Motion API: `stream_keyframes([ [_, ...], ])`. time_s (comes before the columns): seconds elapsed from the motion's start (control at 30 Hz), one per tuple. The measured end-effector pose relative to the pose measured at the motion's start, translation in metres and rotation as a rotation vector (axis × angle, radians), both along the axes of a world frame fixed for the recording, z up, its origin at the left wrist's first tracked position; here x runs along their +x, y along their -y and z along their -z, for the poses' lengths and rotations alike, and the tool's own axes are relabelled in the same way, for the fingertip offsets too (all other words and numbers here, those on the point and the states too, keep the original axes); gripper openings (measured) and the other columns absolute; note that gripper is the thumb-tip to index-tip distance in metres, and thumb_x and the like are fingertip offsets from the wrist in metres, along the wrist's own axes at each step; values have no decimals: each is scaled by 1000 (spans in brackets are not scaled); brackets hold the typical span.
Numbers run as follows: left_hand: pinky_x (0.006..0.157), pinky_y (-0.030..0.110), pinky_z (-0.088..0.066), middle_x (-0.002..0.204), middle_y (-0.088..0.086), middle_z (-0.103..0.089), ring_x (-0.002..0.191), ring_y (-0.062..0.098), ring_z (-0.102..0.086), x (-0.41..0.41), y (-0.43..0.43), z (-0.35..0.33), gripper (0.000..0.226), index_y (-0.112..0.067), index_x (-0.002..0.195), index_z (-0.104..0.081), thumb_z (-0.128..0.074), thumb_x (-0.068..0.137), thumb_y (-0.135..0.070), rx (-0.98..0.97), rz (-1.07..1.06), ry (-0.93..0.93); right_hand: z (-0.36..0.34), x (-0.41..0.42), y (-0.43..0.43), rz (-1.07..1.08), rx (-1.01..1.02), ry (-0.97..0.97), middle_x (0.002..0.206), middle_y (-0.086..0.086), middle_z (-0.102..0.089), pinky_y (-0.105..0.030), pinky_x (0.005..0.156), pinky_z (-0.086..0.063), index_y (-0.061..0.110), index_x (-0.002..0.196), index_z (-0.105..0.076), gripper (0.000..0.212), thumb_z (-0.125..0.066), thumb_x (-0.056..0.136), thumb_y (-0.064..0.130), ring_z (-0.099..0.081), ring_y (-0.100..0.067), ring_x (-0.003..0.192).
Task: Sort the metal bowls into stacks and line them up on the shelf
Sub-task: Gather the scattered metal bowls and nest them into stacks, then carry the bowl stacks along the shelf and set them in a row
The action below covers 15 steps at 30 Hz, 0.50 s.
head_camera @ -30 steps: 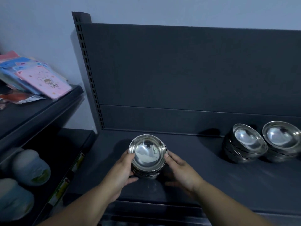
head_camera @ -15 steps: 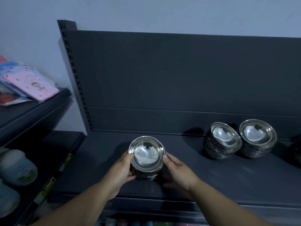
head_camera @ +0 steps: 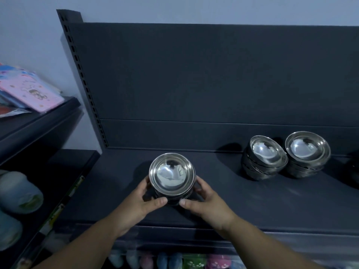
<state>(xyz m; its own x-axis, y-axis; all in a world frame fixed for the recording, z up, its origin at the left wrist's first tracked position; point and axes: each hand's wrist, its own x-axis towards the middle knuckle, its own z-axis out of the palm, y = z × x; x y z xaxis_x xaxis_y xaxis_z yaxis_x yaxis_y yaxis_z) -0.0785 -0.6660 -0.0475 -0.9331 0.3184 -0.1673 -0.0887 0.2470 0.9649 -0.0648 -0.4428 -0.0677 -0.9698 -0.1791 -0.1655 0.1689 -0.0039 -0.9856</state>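
A short stack of shiny metal bowls (head_camera: 172, 176) stands on the dark shelf (head_camera: 262, 202), left of its middle. My left hand (head_camera: 143, 202) grips the stack's left side and my right hand (head_camera: 206, 202) grips its right side, thumbs meeting at the front. Two more bowl stacks sit at the back right: a leaning stack (head_camera: 264, 158) and, touching it on the right, an upright stack (head_camera: 308, 154).
The shelf's dark back panel (head_camera: 213, 84) rises behind the bowls. A neighbouring rack on the left holds pink and blue packets (head_camera: 29, 90) above and pale rounded items (head_camera: 17, 193) below. Colourful goods (head_camera: 174, 261) show on the level under the shelf.
Both hands have closed further round the stack, thumbs now at its front. The view has shifted, so the right-hand stacks sit nearer the middle of the frame.
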Motion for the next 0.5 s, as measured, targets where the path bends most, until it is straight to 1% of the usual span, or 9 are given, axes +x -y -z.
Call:
stream_keyframes([
  [0.07, 97, 16, -32, 124, -36, -44, 108, -27, -33, -2, 2, 2, 88, -50, 135, -32, -83, 64, -50, 58, -8, 12, -2, 1, 7, 47, -71, 37, 137, 20, -52, -25, 87, -54, 37, 143, -38, 83, -82, 76, 17, -53, 6, 118],
  [0.17, 109, 31, -34, 115, -32, -44, 93, -32, -41, -7, 4, 3, 70, -51, 121, -39, -84, 71, -31, 186, 8, 75, -4, 2, 17, 113, -151, 86, 137, 19, -55, -31, 86, -54, 38, 142, -40, 84, -82, 70, 30, -56, -8, 122],
  [0.23, 111, 41, -37, 110, -27, -45, 82, -35, -45, -9, 3, 1, 60, -48, 116, -43, -79, 77, -20, 252, 25, 101, -5, 2, 23, 163, -176, 100, 135, 17, -57, -33, 87, -54, 37, 140, -42, 81, -81, 69, 30, -58, -10, 121],
  [0.27, 112, 42, -37, 109, -27, -45, 80, -36, -45, -11, 4, 1, 58, -47, 114, -43, -76, 77, -17, 267, 30, 109, -5, 3, 25, 183, -179, 105, 135, 16, -58, -34, 88, -54, 37, 139, -42, 80, -81, 69, 30, -59, -11, 121],
  [0.33, 113, 40, -36, 110, -29, -44, 81, -36, -41, -12, 2, -3, 57, -48, 114, -42, -75, 76, -20, 277, 54, 109, -7, 7, 26, 216, -164, 105, 135, 12, -58, -37, 91, -53, 39, 138, -42, 78, -83, 72, 30, -59, -11, 120],
  [0.37, 112, 36, -35, 111, -31, -43, 83, -36, -40, -13, 2, -4, 59, -50, 115, -41, -77, 75, -25, 275, 70, 92, -8, 10, 25, 232, -149, 101, 134, 10, -58, -38, 92, -53, 42, 138, -42, 78, -84, 73, 31, -60, -11, 119],
  [0.4, 109, 29, -35, 114, -34, -43, 86, -36, -39, -13, 1, -5, 61, -51, 116, -39, -78, 74, -31, 263, 94, 66, -10, 15, 24, 247, -131, 94, 134, 9, -59, -38, 91, -54, 46, 137, -42, 79, -84, 71, 33, -61, -10, 118],
  [0.47, 94, 13, -35, 121, -35, -47, 98, -32, -42, -13, -3, -7, 68, -54, 121, -36, -80, 71, -43, 236, 138, 9, -15, 27, 19, 282, -109, 70, 133, 8, -57, -36, 88, -56, 54, 134, -42, 80, -84, 68, 37, -61, -9, 118],
  [0.5, 89, 11, -36, 125, -34, -49, 105, -28, -44, -13, -7, -7, 75, -53, 126, -35, -81, 67, -50, 230, 160, -20, -18, 34, 15, 304, -104, 57, 133, 7, -56, -34, 86, -57, 57, 132, -42, 81, -85, 66, 39, -60, -10, 119],
])
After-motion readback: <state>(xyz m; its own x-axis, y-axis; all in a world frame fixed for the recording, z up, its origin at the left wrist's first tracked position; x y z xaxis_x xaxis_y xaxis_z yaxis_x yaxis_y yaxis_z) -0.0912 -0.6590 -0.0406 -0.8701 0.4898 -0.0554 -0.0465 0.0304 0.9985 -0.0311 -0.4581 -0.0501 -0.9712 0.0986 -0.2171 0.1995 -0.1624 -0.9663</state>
